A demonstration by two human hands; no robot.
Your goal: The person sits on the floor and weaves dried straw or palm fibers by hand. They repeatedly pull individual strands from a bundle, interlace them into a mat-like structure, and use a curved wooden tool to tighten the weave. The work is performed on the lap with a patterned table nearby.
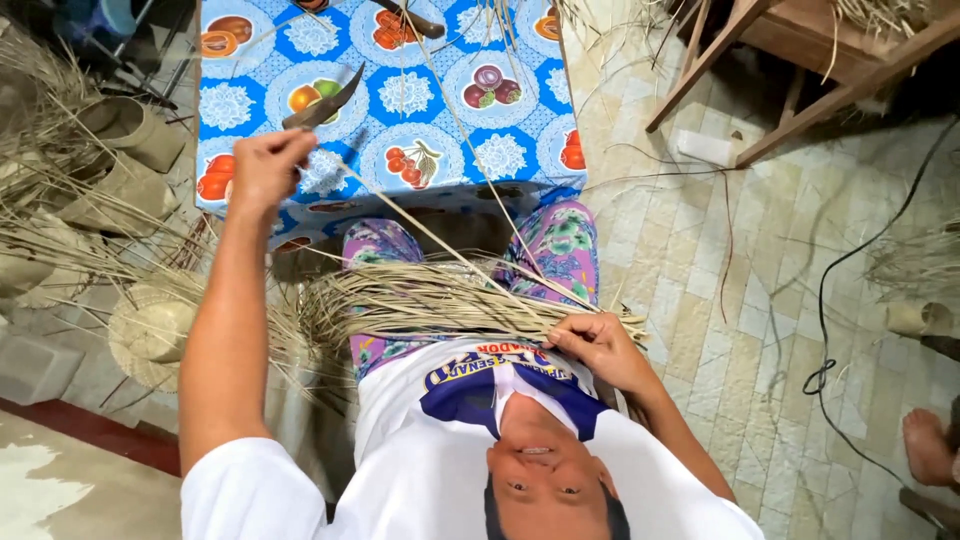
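Crowding the seated person on every side is dried straw: loose heaps along the left, two woven hats point(150, 330) on the floor there, and more wisps by the wooden frame point(800, 50) at the top right. A table point(250, 215) under a blue cloth printed with fruit stands straight ahead, its near edge just above the knees. A black cable point(830, 330) snakes over the tiled floor on the right, and another person's bare foot point(925, 445) shows at the lower right.

The bundle of straw strips point(440, 300) lies across the lap, just below the table's near edge, with thin single strands rising from it over the cloth.

The left hand point(265, 165) is raised over the table's near left corner, fist closed around the handle of a knife point(320, 103), whose dark blade points up and to the right above the cloth. A long strand point(420, 230) runs from this hand down to the bundle. The right hand point(600, 345) rests on the bundle's right end, fingers curled and pressing the strips against the lap.
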